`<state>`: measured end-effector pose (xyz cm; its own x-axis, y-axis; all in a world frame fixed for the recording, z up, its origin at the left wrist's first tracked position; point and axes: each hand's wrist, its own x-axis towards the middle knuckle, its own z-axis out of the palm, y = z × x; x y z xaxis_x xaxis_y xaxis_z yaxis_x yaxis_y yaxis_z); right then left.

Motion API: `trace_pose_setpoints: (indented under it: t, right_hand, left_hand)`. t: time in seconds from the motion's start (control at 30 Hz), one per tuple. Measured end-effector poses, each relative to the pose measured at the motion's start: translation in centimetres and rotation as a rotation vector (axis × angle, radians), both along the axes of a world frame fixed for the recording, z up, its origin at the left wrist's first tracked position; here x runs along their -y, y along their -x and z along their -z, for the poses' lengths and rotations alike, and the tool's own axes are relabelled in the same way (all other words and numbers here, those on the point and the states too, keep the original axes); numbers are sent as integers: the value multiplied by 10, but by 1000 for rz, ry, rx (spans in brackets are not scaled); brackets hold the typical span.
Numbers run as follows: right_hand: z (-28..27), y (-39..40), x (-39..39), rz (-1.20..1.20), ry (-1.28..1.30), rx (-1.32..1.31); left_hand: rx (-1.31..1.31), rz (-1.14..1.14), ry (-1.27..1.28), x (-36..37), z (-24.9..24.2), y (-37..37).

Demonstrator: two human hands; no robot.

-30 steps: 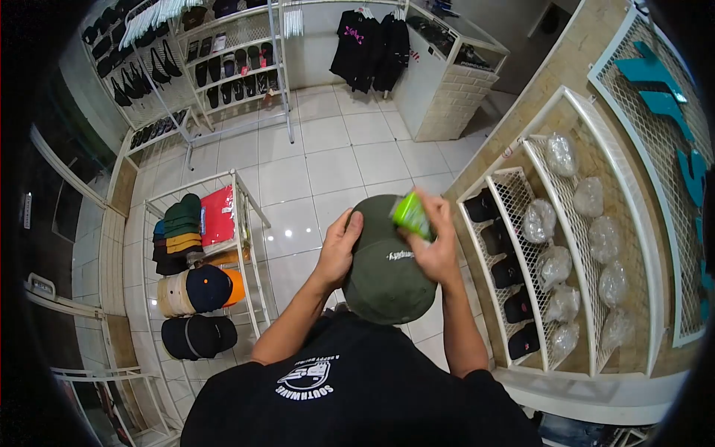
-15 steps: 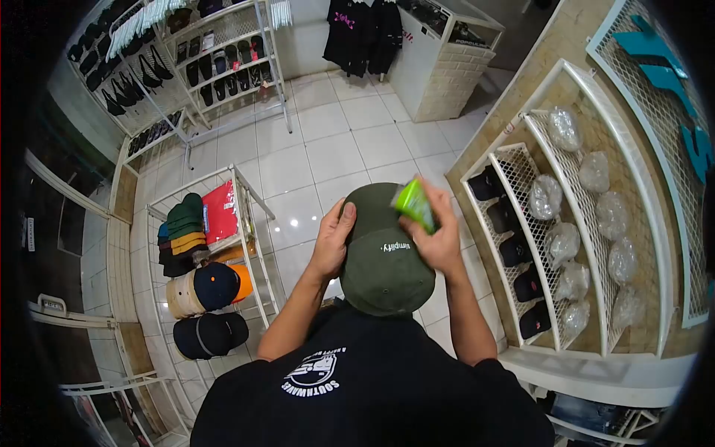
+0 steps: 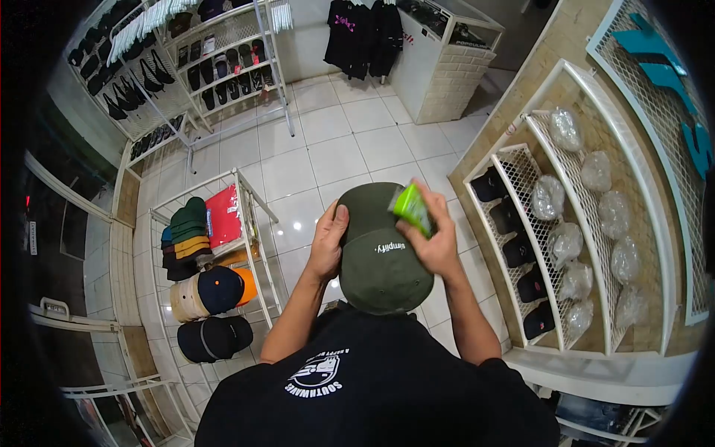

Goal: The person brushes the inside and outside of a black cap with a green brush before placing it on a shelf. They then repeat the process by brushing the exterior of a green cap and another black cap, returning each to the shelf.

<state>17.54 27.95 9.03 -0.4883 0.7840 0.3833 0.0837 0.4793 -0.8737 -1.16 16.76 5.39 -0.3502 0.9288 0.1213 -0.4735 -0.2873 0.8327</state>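
Green fabric cap (image 3: 386, 270), domed and curve-brimmed.

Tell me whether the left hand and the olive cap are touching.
Touching. The head view shows the left hand with its thumb laid over the olive cap.

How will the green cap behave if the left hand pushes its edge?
The green cap looks light and soft, being thin fabric, so it would probably shift easily. Its crown looks rounded and holds its shape, so it may dent rather than fold. The brim seems stiffer, lying smooth beside the left hand.
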Motion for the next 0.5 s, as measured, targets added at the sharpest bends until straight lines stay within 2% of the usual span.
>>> trace_pose_setpoints:
  t: [0.07, 0.1, 0.2, 0.23, 0.3, 0.33, 0.4, 0.43, 0.47, 0.5]
  right_hand:
    - [-8, -4, 11, -329, -166, 66]
    - [0, -6, -1, -425, 3, -32]
    - [12, 8, -6, 55, 94, -1]
    - [6, 8, -1, 52, 91, -2]
    - [-4, 4, 12, -269, -136, 51]
    - [3, 3, 4, -268, -132, 52]
    - [14, 2, -16, -257, 72, -25]
    - [16, 8, -12, -52, 138, -24]
    - [14, 10, -6, -54, 132, -25]
    - [11, 10, 5, -112, 1, -2]
  left_hand:
    - [20, 30, -6, 2, -2, 6]
    - [44, 66, 1, 6, -1, 7]
    - [44, 76, 3, 5, 1, 7]
    - [43, 73, 0, 6, 2, 8]
    - [83, 25, -7, 6, 5, 9]
    - [85, 26, -3, 7, 5, 10]
    - [84, 89, -16, 9, 7, 11]
    - [87, 90, -16, 9, 9, 9]
    - [48, 54, -9, 5, 12, 8]
    - [8, 17, -1, 3, 13, 9]
